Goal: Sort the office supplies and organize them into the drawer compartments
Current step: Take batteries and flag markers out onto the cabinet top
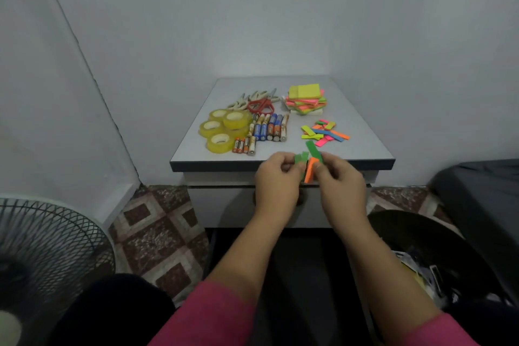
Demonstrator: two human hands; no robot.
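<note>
A small grey-topped table [362, 132] stands pushed into the corner of a room with plain pale walls. Under its dark front edge sits a white drawer front [224, 205], closed, its middle hidden behind the hands. The floor around the table is brown-and-cream patterned tile [157, 233].

On the table's left part lie four rolls of clear yellowish tape [224, 128], bunched and touching. Just right of them is a row of batteries [266, 129], with a few smaller ones nearer the front edge. Behind the batteries lie several scissors [259, 102], one pair red-handled, the others pale and overlapping so their count is unclear. At the table's back right sits a ragged stack of neon sticky notes [306, 100], and in front of it a loose scatter of coloured paper strips [323, 130].

Over the table's front edge, the left hand [278, 177] pinches short green strips [301, 158], fingers curled. The right hand [339, 177] grips a long green strip and an orange strip [309, 173], fingers curled round them. Both sleeves are pink.

Left of the table a wire fan guard [47, 244] is cut off by the picture's edge. Right of it, a dark bin [421, 239] holds blurred items I cannot identify. Battery labels are too small to read.
</note>
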